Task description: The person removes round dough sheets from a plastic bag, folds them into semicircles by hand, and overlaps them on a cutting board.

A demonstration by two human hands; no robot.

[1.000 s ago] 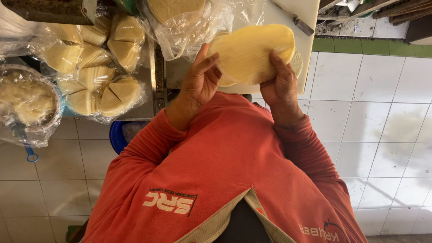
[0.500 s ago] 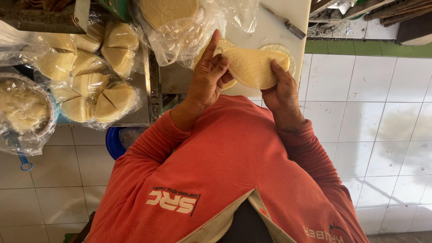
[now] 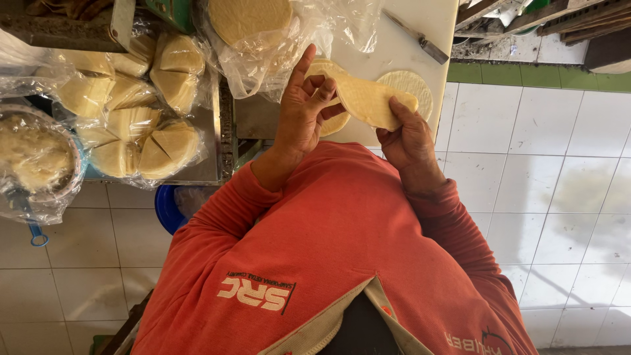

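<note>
Both hands held a thin, pale yellow dough round [image 3: 368, 100] in the air above the white counter [image 3: 394, 46]. The left hand [image 3: 303, 112] gripped its left edge with curled fingers, the index finger sticking straight up. The right hand [image 3: 409, 138] pinched the right edge between thumb and fingers. The sheet was bent into a shallow fold and sagged between the two grips, so it looked soft, limp and very light. It would probably tear or stretch if pulled hard, and is best taken at opposite edges or carried flat on a palm. Its surface looked matte and slightly floury, not slippery.

Two more rounds lay flat on the counter beneath: one [image 3: 332, 121] partly hidden behind the left hand, one [image 3: 415, 84] just past the held sheet. A knife [image 3: 419, 38] with a dark handle lay farther back. A clear plastic bag [image 3: 263, 33] held a stack of rounds. To the left, folded dough wedges [image 3: 131, 125] wrapped in thin film sat on a metal tray [image 3: 210, 151], beside a bagged bowl of crumbly filling [image 3: 33, 158]. The floor [image 3: 559, 197] was white tile.
</note>
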